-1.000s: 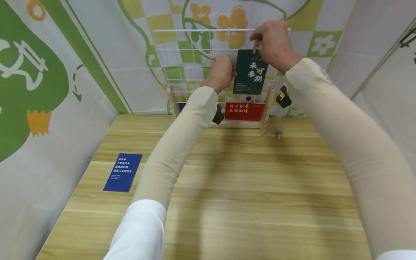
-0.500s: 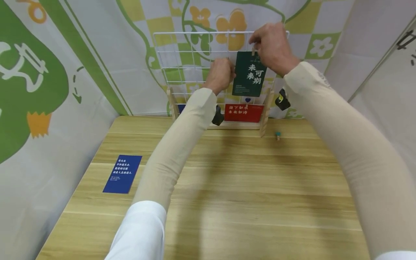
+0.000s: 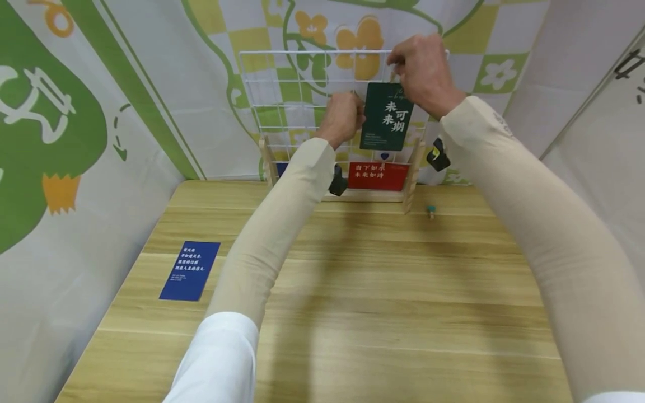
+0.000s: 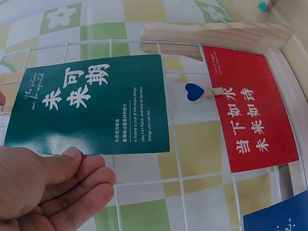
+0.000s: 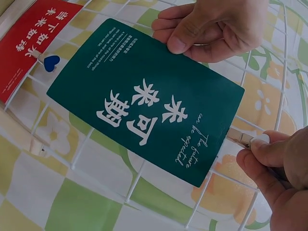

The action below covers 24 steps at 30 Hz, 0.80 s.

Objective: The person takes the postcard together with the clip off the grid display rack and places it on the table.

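Note:
A green card (image 3: 385,126) with white lettering is held upright against a white wire grid rack (image 3: 282,104). My left hand (image 3: 344,117) pinches the card's left edge between thumb and fingers, as the left wrist view (image 4: 57,187) shows from close by. At the card's top edge, my right hand (image 3: 425,73) pinches a small wooden clothespin (image 5: 239,138), whose tip is right at that edge. Below the green card hangs a red card (image 3: 378,176), held on the grid by a clothespin with a blue heart (image 4: 195,91).
A blue card (image 3: 190,271) lies on the left of the wooden table (image 3: 403,313). Another blue card (image 4: 279,216) sits low on the rack. Near the rack's right wooden foot (image 3: 412,179) lies a small teal-topped clothespin (image 3: 431,212). Patterned cloth (image 3: 496,67) hangs behind.
Both hands stay at the card. The clothespin overlaps the card's top edge less than a second ago. The head view has tilted slightly, so the scene sits a little lower.

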Each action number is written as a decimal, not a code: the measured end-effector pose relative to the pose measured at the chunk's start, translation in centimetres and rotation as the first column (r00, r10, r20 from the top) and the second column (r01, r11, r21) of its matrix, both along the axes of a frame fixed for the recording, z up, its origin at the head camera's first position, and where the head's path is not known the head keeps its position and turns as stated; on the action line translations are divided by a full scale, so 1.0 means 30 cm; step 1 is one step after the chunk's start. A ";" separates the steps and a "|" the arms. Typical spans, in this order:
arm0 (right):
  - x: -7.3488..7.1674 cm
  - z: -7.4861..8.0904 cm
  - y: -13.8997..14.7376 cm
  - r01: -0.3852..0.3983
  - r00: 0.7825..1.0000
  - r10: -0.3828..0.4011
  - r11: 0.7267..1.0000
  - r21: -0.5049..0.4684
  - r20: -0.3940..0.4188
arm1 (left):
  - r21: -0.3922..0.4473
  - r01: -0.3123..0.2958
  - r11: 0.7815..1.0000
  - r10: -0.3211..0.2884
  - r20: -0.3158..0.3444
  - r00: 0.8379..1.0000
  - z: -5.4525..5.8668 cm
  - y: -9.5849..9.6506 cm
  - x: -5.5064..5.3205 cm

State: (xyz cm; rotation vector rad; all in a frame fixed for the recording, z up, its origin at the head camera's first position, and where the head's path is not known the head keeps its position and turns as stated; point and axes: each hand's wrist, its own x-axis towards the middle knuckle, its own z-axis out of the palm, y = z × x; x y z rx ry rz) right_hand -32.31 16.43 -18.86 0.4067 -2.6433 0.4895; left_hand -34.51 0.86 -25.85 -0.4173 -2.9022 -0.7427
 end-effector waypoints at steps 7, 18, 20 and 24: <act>-0.005 0.006 0.006 0.002 1.000 -0.002 1.000 -0.008 0.021 | -0.036 0.022 0.999 -0.024 -0.037 0.999 -0.005 -0.017 -0.002; 0.002 0.006 0.024 0.006 1.000 -0.006 1.000 -0.028 0.031 | -0.103 0.084 0.991 -0.093 -0.078 0.993 -0.016 -0.058 -0.010; 0.006 0.004 0.029 0.008 0.999 -0.007 1.000 -0.029 0.037 | -0.114 0.095 0.989 -0.104 -0.078 0.992 -0.015 -0.065 -0.008; 0.016 -0.008 0.039 -0.012 1.000 0.012 1.000 -0.023 0.022 | -0.093 0.087 0.992 -0.089 -0.020 0.996 -0.014 -0.079 -0.005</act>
